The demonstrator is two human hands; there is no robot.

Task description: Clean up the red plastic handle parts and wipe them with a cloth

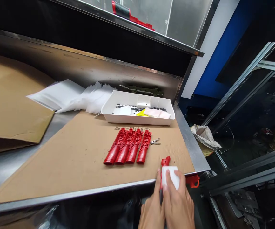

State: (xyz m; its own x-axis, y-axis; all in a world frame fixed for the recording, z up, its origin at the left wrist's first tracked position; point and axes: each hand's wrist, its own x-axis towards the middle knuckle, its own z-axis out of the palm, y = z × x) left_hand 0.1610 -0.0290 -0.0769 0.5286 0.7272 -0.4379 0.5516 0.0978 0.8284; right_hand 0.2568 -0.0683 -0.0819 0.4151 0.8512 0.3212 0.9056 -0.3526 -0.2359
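Note:
My left hand is closed around a red plastic housing just past the front right edge of the bench. In my right hand is a white sponge block, pressed against that housing with thumb and fingers. Much of the held housing is hidden by the sponge and both hands. Several similar red plastic housings lie side by side on the cardboard, left of my hands. Beside them rests a small metal tool, which looks like scissors or tweezers.
Behind the housings stands a white tray with small dark parts, a pink cloth and a yellow piece. White foam sheets and a cardboard box are at left. Another red part sits on the shelf. Metal frames rise at right.

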